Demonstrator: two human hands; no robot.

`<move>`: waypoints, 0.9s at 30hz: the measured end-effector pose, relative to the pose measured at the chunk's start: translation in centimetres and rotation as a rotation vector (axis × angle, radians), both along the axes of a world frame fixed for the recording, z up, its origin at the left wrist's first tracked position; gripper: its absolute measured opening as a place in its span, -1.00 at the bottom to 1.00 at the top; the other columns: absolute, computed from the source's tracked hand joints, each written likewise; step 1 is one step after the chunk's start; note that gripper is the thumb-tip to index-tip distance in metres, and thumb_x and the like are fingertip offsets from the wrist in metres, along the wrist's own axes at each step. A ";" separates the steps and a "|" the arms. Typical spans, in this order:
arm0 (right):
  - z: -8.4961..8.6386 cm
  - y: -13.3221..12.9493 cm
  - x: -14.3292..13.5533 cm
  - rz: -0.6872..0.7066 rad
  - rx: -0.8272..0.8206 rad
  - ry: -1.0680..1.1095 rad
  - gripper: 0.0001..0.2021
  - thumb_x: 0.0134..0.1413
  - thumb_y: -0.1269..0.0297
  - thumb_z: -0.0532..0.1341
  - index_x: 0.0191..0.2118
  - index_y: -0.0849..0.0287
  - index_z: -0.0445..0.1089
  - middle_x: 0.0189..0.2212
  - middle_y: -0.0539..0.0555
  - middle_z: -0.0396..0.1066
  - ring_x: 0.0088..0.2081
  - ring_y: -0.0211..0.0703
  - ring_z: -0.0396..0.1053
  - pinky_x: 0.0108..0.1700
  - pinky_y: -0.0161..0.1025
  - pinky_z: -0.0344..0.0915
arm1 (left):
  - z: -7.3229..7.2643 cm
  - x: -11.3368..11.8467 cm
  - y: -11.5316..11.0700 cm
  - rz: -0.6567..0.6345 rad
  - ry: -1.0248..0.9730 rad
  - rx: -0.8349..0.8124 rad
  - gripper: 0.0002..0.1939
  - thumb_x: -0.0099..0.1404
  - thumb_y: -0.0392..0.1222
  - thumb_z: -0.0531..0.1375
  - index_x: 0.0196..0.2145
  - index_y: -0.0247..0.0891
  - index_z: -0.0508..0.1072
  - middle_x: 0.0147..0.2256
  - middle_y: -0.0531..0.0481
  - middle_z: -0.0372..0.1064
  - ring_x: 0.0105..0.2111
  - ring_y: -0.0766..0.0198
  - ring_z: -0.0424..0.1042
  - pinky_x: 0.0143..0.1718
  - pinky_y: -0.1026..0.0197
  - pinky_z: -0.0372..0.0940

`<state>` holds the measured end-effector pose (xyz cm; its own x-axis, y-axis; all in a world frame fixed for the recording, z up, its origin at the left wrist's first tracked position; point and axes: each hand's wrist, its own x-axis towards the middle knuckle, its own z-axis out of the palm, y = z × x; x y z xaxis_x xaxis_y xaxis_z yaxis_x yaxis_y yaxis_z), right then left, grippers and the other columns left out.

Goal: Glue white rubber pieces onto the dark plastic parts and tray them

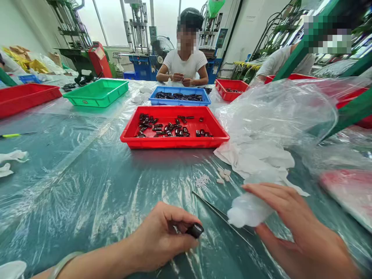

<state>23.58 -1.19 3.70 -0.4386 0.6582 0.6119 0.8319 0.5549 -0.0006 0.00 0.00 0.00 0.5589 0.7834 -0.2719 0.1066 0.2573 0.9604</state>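
Between the thumb and fingertips of my left hand [162,236] is a small black part [195,230], held low over the plastic-covered table [87,186]. My right hand [293,228] has its thumb and fingers around a translucent white bottle [250,209], which is tilted with its narrow end toward the left. Metal tweezers [222,217] lie on the table between the hands, partly behind the bottle. Small white pieces [202,180] and a few pale blocks [223,175] lie beyond the tweezers. Farther off, a red tray [174,144] holds many black parts [174,128].
A blue tray [180,102] of dark parts stands behind the red one, with a green tray [99,95] to the left. White cloth [258,159] and clear plastic [279,112] lie at right, near a green post [345,112]. A person [186,64] sits opposite.
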 end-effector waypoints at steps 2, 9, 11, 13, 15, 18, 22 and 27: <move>-0.2 0.0 -0.7 0.077 0.009 -0.024 -0.75 0.14 0.51 0.04 -0.06 0.29 0.28 -0.20 0.19 0.38 -0.09 -0.14 0.31 -0.05 -0.21 0.30 | 0.1 0.0 -0.1 0.013 -0.002 -0.018 -0.76 -0.02 -0.29 0.28 -0.33 -0.38 0.58 -0.43 -0.10 0.47 -0.45 0.33 0.29 -0.41 0.33 0.15; 0.0 -1.1 -1.6 0.180 -0.033 -0.133 -0.67 0.22 0.46 -0.04 0.03 0.23 0.30 0.01 0.18 0.34 0.13 0.00 0.17 0.10 -0.06 0.20 | 0.3 -0.1 -0.3 -0.028 -0.029 -0.067 -0.81 -0.03 -0.30 0.29 -0.39 -0.39 0.57 -0.52 -0.04 0.41 -0.55 0.40 0.21 -0.52 0.37 0.09; 0.3 -1.3 -1.7 0.175 -0.029 -0.175 -0.67 0.25 0.41 -0.06 0.05 0.21 0.30 0.02 0.15 0.35 0.15 -0.01 0.15 0.13 -0.06 0.19 | 0.4 -0.2 -0.3 -0.039 -0.035 -0.069 -0.81 -0.03 -0.29 0.29 -0.39 -0.40 0.57 -0.53 -0.02 0.39 -0.55 0.41 0.20 -0.52 0.37 0.09; 0.4 -1.5 -1.9 0.170 0.008 -0.195 -0.66 0.27 0.39 -0.08 0.05 0.18 0.32 0.01 0.11 0.37 0.14 -0.04 0.17 0.14 -0.07 0.19 | 0.5 -0.2 -0.2 -0.044 -0.046 -0.081 -0.80 -0.04 -0.29 0.30 -0.38 -0.40 0.57 -0.53 -0.02 0.39 -0.54 0.41 0.21 -0.52 0.37 0.10; 0.4 -1.4 -2.2 0.168 0.059 -0.195 -0.65 0.26 0.42 -0.10 0.01 0.13 0.34 -0.02 0.08 0.40 0.12 -0.07 0.22 0.14 -0.08 0.21 | 0.7 -0.3 -0.2 -0.056 -0.040 -0.085 -0.80 -0.03 -0.28 0.30 -0.38 -0.40 0.57 -0.54 0.00 0.36 -0.55 0.42 0.19 -0.54 0.38 0.08; 0.3 -1.1 -2.6 0.179 0.116 -0.181 -0.65 0.24 0.47 -0.09 -0.04 0.11 0.38 -0.08 0.05 0.45 0.08 -0.11 0.28 0.12 -0.11 0.25 | 1.0 -0.3 -0.1 -0.073 -0.037 -0.067 -0.81 -0.02 -0.28 0.29 -0.39 -0.41 0.57 -0.58 0.04 0.32 -0.58 0.45 0.14 -0.56 0.40 0.06; 0.5 -1.0 -2.8 0.211 0.156 -0.178 -0.65 0.24 0.48 -0.09 -0.07 0.12 0.39 -0.09 0.05 0.46 0.07 -0.14 0.29 0.13 -0.15 0.25 | 1.1 -0.4 -0.1 -0.075 -0.048 -0.079 -0.80 -0.03 -0.29 0.29 -0.38 -0.42 0.56 -0.60 0.08 0.28 -0.59 0.48 0.10 -0.56 0.42 0.05; 0.9 -1.3 -3.1 0.212 0.113 -0.183 -0.66 0.24 0.48 -0.07 -0.04 0.11 0.38 -0.09 0.06 0.46 0.06 -0.14 0.31 0.12 -0.14 0.26 | 0.8 -0.3 0.0 -0.081 -0.060 -0.116 -0.81 -0.03 -0.29 0.30 -0.39 -0.42 0.56 -0.60 0.08 0.26 -0.59 0.48 0.10 -0.56 0.41 0.05</move>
<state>20.50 -2.46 4.62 -0.6685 0.4725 0.5743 0.6783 0.7040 0.2105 -0.29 -0.04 0.82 0.6372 0.7002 -0.3219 0.0751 0.3593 0.9302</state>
